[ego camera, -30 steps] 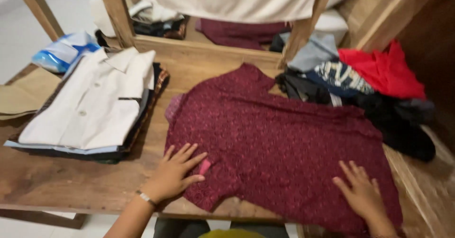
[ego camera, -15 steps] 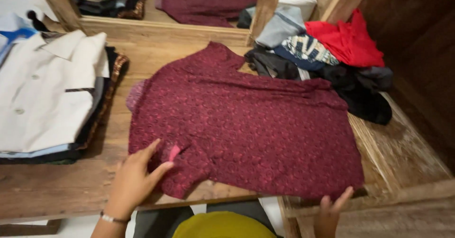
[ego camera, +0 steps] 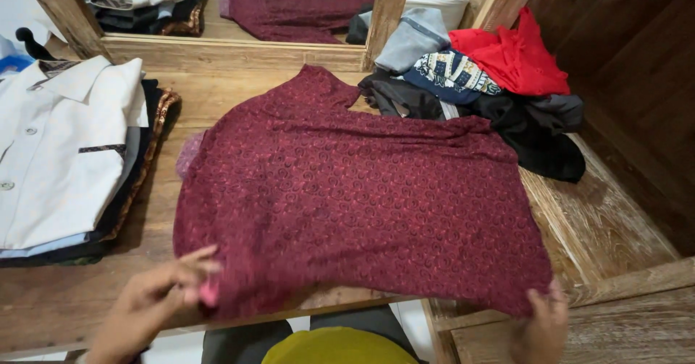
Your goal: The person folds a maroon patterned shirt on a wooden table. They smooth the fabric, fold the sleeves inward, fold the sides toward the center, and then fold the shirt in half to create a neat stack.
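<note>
A dark red patterned shirt [ego camera: 347,197] lies spread flat on a wooden table [ego camera: 615,219]. My left hand [ego camera: 156,299] pinches its near left corner at the table's front edge, fingers closed on the cloth. My right hand [ego camera: 543,324] grips the near right corner of the hem, partly under the fabric and low in the head view.
A stack of folded clothes topped by a white shirt [ego camera: 58,147] sits at the left. A loose heap of garments, red [ego camera: 514,52], patterned blue and black [ego camera: 536,139], lies at the back right. A wood-framed mirror [ego camera: 239,45] stands behind. Dark wooden wall at right.
Both hands slid from resting flat on the shirt to its near corners and took hold of them. The view shifted toward the right.
</note>
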